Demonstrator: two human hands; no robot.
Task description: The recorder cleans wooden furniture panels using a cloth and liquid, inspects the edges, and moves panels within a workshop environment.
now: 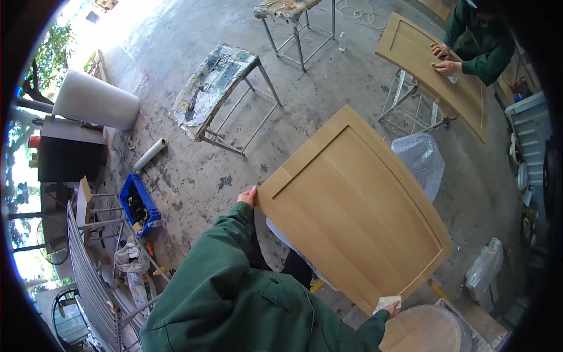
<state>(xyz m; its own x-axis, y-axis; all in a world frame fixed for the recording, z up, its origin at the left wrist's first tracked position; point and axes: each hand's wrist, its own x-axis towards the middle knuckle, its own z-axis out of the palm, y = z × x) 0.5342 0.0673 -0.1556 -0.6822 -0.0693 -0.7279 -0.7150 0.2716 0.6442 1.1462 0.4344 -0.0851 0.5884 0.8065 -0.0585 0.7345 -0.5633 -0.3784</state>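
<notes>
A light wooden cabinet door panel (352, 217) with a raised frame lies tilted in front of me, over a support sheeted in bubble wrap (419, 161). My left hand (248, 196) grips its left corner, thumb on top and the other fingers mostly hidden by the edge. At the near right corner, my right hand (392, 308) holds a small pale folded pad (387, 302) against the frame. Whether the pad is sandpaper or cloth I cannot tell. Both my arms wear dark green sleeves.
A co-worker (484, 44) handles another wooden panel (410, 47) at the upper right. Paint-crusted stools (220, 88) stand ahead. To the left are a large wrapped roll (97, 100), a blue crate (138, 205) and a metal rack (97, 264). A plastic-covered round piece (428, 331) lies near my right hand.
</notes>
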